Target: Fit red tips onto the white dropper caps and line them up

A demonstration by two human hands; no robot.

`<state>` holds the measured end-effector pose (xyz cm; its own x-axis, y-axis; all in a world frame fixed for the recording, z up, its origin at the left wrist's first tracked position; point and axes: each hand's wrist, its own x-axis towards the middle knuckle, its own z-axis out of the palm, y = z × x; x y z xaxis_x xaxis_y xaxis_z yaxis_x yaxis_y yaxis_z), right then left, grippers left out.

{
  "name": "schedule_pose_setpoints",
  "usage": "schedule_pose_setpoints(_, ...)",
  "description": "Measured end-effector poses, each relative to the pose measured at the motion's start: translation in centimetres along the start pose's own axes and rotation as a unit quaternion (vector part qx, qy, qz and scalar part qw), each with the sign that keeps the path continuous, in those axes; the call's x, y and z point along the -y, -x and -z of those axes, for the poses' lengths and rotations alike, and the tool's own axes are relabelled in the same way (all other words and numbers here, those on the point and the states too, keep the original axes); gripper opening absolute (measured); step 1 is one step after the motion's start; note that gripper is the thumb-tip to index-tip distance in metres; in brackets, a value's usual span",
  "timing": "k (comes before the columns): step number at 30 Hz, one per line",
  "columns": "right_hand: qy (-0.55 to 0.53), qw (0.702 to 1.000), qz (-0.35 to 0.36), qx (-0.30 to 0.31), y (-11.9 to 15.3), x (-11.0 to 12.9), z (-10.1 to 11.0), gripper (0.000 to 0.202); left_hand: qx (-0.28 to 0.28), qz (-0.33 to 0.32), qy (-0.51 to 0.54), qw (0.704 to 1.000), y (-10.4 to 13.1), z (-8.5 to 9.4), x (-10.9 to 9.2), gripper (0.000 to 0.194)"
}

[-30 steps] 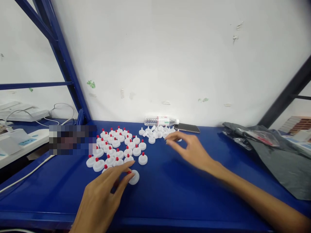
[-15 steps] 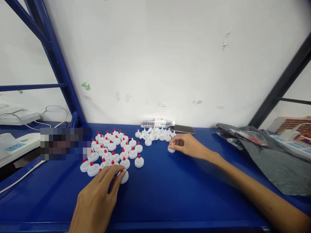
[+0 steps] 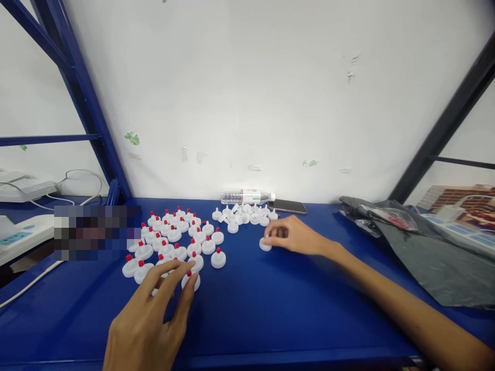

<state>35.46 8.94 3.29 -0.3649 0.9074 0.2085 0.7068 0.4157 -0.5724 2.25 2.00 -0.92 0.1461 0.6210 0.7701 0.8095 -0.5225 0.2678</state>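
Note:
My left hand [image 3: 145, 314] is at the front left, thumb and fingers parted beside a white nozzle cap with a red tip [image 3: 192, 283]. That cap stands upright on the blue table, the thumb at its edge. Several more red-tipped white caps [image 3: 218, 259] stand in a group around and beyond this hand. To the right, my right hand [image 3: 296, 236] pinches a white nozzle cap [image 3: 265, 246] at its top, low over the table. No red tip shows on it, though the fingers cover part of its spout. Behind lies a pile of white caps without red tips [image 3: 243, 216].
A clear plastic bottle [image 3: 247, 197] lies by the wall, beside a dark phone [image 3: 286, 207]. Grey plastic bags [image 3: 417, 257] cover the table's right side. A white power strip [image 3: 27, 232] and cables are at the left, and blue frame posts [image 3: 88, 108] rise at the side.
My left fingers have spread apart and let go of the red-tipped cap, which stays standing. My right hand has drawn its white cap slightly nearer, away from the pile. The view has shifted a little.

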Motion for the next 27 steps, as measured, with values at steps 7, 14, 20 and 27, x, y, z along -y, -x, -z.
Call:
schedule_pose_setpoints(7,-0.132,0.989,0.025,0.06,1.9,5.7,-2.2,0.029,0.101,-0.066,0.078,0.99,0.2,-2.2,-3.3,0.055)
schedule_pose_setpoints(14,-0.131,0.991,0.012,0.035,1.0,4.3,-0.3,0.035,0.143,-0.05,0.121,0.981,0.4,-3.9,-4.2,0.03)
schedule_pose_setpoints(20,0.131,0.971,-0.107,-0.169,-1.4,-4.8,2.4,0.031,0.194,-0.029,0.152,0.969,0.1,-3.2,-4.4,0.036)
schedule_pose_setpoints(27,0.199,0.968,-0.085,-0.124,-1.8,-6.9,0.9,0.026,0.226,-0.007,0.175,0.958,-0.1,-3.0,-4.2,0.038)
